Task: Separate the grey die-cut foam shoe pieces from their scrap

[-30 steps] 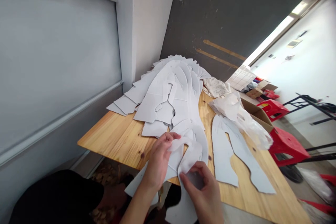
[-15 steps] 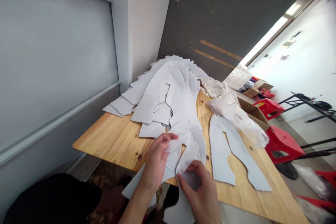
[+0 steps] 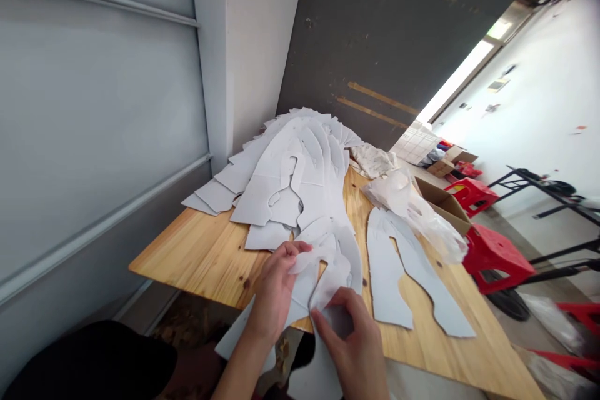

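Observation:
My left hand (image 3: 276, 287) is closed with its fingertips on a translucent white curved piece (image 3: 331, 275) near the table's front edge. Thumb and fingers of my right hand (image 3: 349, 331) pinch the lower end of that same piece. Under both hands lie grey-white cut sheets (image 3: 304, 287), some hanging over the edge. Behind them a large heap of similar sheets (image 3: 267, 184) fans out toward the wall. To the right, a separate cut sheet (image 3: 387, 275) with a curved opening lies flat on the wood.
The wooden table (image 3: 197, 256) stands beside a grey panel wall. At right are a plastic bag (image 3: 417, 212), a crumpled cloth (image 3: 374, 160), an open cardboard box (image 3: 440, 203), red stools (image 3: 499, 256) and a black metal frame. A dark rounded shape fills the lower left.
The view has shifted slightly, so the table and sheets appear a little further left. Both hands keep their hold on the translucent piece, with hardly any movement against it.

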The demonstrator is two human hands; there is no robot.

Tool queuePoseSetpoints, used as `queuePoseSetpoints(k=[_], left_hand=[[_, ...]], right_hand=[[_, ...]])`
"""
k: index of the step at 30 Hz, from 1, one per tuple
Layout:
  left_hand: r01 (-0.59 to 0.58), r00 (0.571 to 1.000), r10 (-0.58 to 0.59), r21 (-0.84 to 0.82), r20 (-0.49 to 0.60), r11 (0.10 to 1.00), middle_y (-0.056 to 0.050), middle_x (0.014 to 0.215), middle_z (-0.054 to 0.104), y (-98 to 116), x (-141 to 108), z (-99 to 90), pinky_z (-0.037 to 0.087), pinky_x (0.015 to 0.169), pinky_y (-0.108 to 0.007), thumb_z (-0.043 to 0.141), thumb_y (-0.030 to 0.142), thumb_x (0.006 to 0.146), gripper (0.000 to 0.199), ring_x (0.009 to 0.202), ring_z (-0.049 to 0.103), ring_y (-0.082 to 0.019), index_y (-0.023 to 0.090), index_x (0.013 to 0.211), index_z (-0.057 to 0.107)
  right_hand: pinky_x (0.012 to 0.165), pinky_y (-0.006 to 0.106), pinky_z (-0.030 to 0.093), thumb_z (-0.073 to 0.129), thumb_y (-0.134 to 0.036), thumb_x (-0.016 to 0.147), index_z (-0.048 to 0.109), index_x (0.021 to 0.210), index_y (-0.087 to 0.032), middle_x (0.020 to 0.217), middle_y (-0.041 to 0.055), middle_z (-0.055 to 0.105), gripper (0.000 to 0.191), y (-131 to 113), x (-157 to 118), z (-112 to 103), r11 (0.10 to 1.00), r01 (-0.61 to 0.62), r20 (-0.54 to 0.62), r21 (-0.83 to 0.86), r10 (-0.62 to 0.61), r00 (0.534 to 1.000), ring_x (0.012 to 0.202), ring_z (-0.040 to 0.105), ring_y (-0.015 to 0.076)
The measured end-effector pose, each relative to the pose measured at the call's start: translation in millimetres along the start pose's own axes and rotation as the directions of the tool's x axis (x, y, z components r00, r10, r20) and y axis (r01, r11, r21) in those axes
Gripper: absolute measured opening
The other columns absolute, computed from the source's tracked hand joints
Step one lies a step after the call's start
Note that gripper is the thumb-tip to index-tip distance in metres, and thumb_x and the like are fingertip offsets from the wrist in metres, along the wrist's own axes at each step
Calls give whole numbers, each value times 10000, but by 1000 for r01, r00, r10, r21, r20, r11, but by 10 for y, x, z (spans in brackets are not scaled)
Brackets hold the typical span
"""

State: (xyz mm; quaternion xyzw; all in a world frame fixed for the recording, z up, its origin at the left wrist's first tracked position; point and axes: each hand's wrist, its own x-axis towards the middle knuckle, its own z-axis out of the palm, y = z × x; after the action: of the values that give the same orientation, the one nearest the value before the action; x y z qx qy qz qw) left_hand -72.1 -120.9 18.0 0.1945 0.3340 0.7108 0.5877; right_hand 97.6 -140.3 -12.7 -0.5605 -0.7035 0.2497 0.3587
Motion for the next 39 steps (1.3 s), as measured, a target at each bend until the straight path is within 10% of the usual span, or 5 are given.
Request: queuePoseSetpoints(k=[24,39], left_hand=[[15,1000,-15,-9,-15,1000,-54,1039,653,6,-15,-11,411,1100,-418,648,309,855,140,1250,526,-278,241,740,607],[14,1000,-14,23,-6,1000,-62,1095,668,10,-12,-39,402,1145,-455,630,326,877,133,1275,523,-294,248,772,606]], right_hand=[[689,337,551,789,-556,847,710,1007,-240,1088,119,676,364,60,-25,157,998,45,-187,50,-35,982,918,654,289],[713,349,482,778,-604,799,658,843,-241,807,28,665,385,101,37,257,993,-79,-190,86,95,977,753,612,253]])
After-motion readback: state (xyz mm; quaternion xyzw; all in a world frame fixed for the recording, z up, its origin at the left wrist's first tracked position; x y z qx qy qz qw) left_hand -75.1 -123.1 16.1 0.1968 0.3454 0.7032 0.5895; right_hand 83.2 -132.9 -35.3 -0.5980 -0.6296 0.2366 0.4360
